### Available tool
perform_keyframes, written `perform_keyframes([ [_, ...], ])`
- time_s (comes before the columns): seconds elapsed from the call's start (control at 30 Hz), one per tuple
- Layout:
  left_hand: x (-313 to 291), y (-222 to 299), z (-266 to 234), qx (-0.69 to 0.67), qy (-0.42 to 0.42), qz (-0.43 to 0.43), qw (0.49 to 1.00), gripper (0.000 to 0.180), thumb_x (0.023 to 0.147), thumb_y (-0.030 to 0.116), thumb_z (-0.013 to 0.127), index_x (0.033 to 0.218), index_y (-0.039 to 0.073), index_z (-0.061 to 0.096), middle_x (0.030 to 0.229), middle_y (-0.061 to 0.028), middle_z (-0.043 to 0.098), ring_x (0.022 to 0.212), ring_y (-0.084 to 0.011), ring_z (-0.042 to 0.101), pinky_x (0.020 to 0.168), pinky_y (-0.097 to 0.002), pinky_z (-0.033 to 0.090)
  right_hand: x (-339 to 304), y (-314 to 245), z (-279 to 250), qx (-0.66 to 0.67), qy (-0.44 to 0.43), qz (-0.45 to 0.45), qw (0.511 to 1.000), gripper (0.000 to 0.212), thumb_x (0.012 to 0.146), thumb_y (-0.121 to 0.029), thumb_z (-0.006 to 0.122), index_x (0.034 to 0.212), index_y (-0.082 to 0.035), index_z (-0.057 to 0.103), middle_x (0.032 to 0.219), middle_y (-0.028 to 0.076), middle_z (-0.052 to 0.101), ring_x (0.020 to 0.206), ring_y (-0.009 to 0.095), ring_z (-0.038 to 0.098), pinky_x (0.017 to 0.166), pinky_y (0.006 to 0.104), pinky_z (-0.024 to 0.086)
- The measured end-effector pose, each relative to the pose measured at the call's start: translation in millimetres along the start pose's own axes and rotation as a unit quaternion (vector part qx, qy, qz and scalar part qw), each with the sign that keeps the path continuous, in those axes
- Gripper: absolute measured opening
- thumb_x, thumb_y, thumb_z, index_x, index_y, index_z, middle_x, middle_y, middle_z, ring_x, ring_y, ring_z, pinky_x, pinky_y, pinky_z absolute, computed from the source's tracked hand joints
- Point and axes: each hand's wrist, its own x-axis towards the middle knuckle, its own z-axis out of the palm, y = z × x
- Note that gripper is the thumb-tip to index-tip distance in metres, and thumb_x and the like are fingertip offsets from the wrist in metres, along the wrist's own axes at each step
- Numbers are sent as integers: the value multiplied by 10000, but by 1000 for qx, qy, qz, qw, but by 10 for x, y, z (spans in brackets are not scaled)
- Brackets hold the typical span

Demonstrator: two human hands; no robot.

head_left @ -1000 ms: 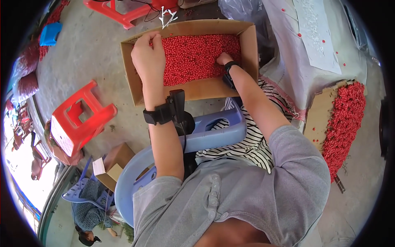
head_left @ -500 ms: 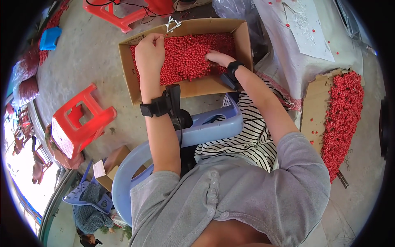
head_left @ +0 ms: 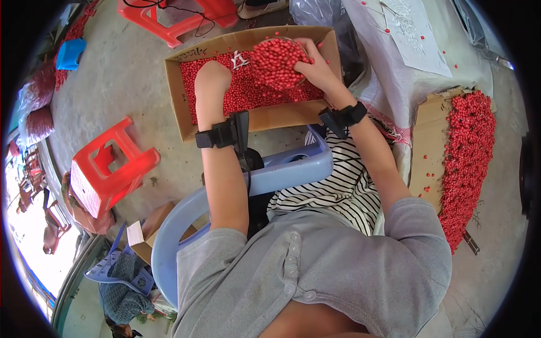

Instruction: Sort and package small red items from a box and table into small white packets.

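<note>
My left hand point(head_left: 212, 78) is closed, its fingers curled out of sight, over the left part of a cardboard box point(head_left: 265, 119). A small white branched stem point(head_left: 239, 60) sticks out beside it, apparently held in those fingers. Loose red berries point(head_left: 239, 97) cover the inside of the box. My right hand point(head_left: 316, 69) grips a round bowl heaped with red berries point(head_left: 278, 63) by its right side, thumb over the near edge. This bowl is held above the right half of the box, and the heap hides most of it.
To the right, red berry stems point(head_left: 469, 163) are piled on a cardboard sheet point(head_left: 426, 152). A white-covered surface point(head_left: 383, 73) bears a paper with white bits point(head_left: 414, 36). Red stools point(head_left: 107, 163) stand left and at the back. A blue plastic chair point(head_left: 282, 179) lies near me.
My right hand has come up out of the berries with the filled bowl, raised and tilted into view. The left hand and white stem have moved slightly down, toward me.
</note>
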Motion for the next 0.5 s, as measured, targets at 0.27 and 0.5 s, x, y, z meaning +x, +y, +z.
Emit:
perform_keyframes([
  [0.27,-60,109,-53,-76,-154,16,985,186,694,124,478,666,-21,591,628,-211,553,616,-344,560,590,-392,434,-11,-455,395,-501,101,-277,814,549,636,-194,620,1126,-119,384,1000,115,492,751,293,558,640,362,462],
  [0.5,-73,160,-120,-84,-192,-1,978,79,658,47,538,685,-17,574,608,-87,575,559,-143,544,528,-265,432,347,416,60,-548,165,-110,813,517,634,-259,617,1093,-134,414,947,144,488,713,314,564,587,385,472],
])
